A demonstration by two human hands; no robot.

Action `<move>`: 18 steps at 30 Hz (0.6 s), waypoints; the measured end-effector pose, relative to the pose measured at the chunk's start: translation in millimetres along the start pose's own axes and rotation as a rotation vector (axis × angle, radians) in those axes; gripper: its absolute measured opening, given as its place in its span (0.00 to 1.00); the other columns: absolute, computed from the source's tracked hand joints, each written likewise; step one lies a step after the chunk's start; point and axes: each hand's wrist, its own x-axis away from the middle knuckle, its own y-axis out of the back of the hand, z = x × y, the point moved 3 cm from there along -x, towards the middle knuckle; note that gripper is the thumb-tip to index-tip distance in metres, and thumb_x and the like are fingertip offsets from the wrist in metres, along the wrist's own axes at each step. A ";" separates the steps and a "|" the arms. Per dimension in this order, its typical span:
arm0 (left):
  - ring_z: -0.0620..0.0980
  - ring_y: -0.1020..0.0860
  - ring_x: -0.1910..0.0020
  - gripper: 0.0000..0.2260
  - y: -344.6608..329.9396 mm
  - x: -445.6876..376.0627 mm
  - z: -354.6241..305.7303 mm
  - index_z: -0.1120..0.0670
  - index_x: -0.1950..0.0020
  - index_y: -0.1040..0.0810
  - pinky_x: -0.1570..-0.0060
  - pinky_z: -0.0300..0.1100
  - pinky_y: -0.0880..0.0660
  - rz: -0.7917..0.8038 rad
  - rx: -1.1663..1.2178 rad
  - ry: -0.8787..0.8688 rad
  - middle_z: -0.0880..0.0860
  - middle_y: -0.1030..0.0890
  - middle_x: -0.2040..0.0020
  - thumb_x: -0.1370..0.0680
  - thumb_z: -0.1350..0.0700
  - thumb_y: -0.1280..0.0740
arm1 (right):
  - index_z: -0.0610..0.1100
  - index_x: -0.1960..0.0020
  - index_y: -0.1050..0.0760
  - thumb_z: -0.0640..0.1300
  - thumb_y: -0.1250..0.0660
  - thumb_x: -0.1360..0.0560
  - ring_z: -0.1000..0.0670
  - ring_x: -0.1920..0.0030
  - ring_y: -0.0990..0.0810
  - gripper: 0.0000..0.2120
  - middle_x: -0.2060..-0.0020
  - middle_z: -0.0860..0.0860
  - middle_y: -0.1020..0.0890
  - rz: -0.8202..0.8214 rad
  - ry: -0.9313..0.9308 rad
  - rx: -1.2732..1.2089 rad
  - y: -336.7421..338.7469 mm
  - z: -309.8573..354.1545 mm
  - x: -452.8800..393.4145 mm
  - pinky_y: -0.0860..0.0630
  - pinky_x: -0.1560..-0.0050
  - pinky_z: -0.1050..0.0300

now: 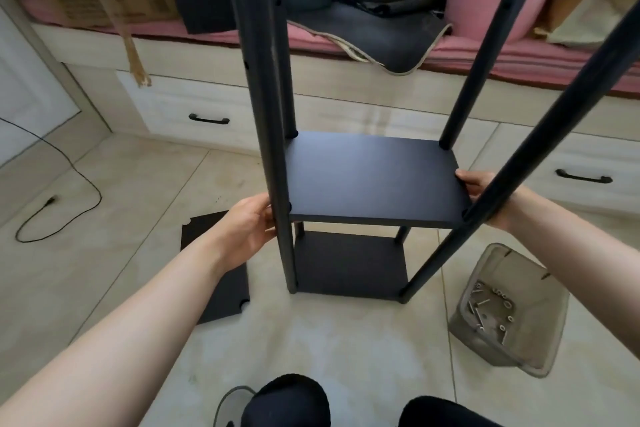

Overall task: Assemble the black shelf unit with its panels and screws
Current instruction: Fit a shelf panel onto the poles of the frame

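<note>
The black shelf unit stands upright on the tiled floor, with four round black posts rising from a bottom panel. A second black panel sits level between the posts, above the bottom one. My left hand grips that panel's left edge beside the near left post. My right hand holds its right edge behind the near right post, fingers partly hidden. A loose black panel lies flat on the floor to the left. Screws lie in a clear plastic bin.
A bed base with drawers and pink bedding runs along the back, with boxes and a dark cloth on it. A black cable trails over the floor at left. My knees are at the bottom edge.
</note>
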 end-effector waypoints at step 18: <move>0.47 0.17 0.60 0.16 2.3 8.7 -2.7 0.52 0.61 0.12 0.60 0.40 0.20 -0.014 0.014 -0.031 0.51 0.16 0.61 0.18 0.51 0.35 | 0.42 0.52 0.23 0.45 0.37 0.19 0.50 0.57 0.22 0.07 0.56 0.49 0.20 0.000 -0.051 0.045 -10.0 6.7 14.6 0.27 0.59 0.55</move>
